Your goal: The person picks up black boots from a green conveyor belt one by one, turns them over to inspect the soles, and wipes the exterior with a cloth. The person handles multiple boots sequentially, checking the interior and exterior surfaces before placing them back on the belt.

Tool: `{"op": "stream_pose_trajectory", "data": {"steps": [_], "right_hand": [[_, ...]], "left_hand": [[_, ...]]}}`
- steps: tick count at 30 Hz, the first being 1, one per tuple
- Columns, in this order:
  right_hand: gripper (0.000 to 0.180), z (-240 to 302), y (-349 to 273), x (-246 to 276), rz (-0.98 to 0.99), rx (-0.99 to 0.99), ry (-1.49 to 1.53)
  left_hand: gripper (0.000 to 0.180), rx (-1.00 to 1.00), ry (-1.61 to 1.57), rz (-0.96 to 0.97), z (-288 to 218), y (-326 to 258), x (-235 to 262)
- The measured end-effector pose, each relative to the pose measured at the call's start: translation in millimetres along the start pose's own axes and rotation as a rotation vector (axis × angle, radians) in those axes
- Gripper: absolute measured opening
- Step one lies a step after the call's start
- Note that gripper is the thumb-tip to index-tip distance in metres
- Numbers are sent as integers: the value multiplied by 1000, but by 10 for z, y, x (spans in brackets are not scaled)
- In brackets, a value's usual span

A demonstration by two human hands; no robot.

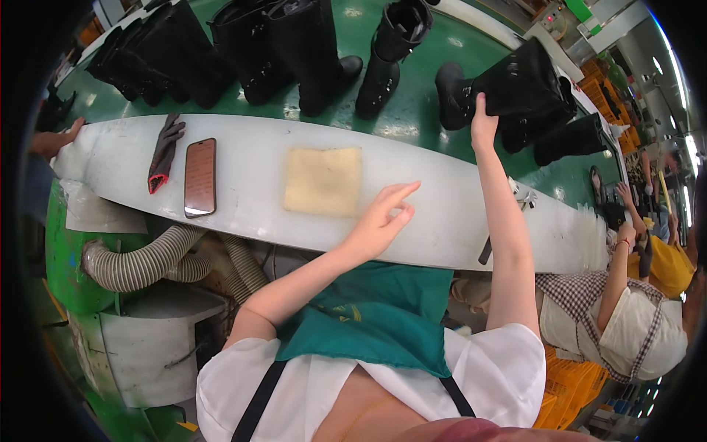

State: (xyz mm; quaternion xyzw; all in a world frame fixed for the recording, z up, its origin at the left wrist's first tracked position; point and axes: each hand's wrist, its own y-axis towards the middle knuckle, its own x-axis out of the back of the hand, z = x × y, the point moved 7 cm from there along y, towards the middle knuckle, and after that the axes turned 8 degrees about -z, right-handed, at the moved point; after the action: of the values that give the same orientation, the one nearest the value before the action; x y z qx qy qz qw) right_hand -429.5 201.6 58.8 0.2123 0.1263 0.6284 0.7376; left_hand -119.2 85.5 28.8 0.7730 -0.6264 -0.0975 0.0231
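My right arm reaches out to the far right, where my right hand (483,127) grips a tall black boot (515,82) by its shaft. The thumb lies up against the leather, while the other fingers are mostly hidden. My left hand (384,219) hovers over the white tabletop (434,199) with the index finger stretched out and nothing held. Just left of it lies a square, pale yellow cloth or foam pad (322,182). A hammer-like tool with a metal head (527,199) and a dark handle (485,250) lies partly under my right forearm.
Several black boots (313,59) stand along the green conveyor (412,136) beyond the table. A phone (200,177) and a dark glove (165,151) lie at left. Another person's hand (74,132) rests at the left end; a person in a checked apron (611,317) stands right. Ribbed hoses (140,261) run below.
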Motion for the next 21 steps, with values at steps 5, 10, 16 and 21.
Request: {"op": "stream_pose_trajectory", "data": {"steps": [5, 10, 16, 21], "right_hand": [[64, -527, 92, -113, 177, -223, -116], [92, -649, -557, -140, 252, -477, -25], [114, 706, -1317, -1321, 514, -202, -88], [95, 22, -846, -1785, 281, -148, 23]], "left_hand": [[42, 42, 34, -9, 11, -78, 176], [41, 48, -10, 1, 78, -106, 199], [39, 57, 0, -17, 60, -174, 186], [40, 56, 26, -31, -30, -239, 267]]}}
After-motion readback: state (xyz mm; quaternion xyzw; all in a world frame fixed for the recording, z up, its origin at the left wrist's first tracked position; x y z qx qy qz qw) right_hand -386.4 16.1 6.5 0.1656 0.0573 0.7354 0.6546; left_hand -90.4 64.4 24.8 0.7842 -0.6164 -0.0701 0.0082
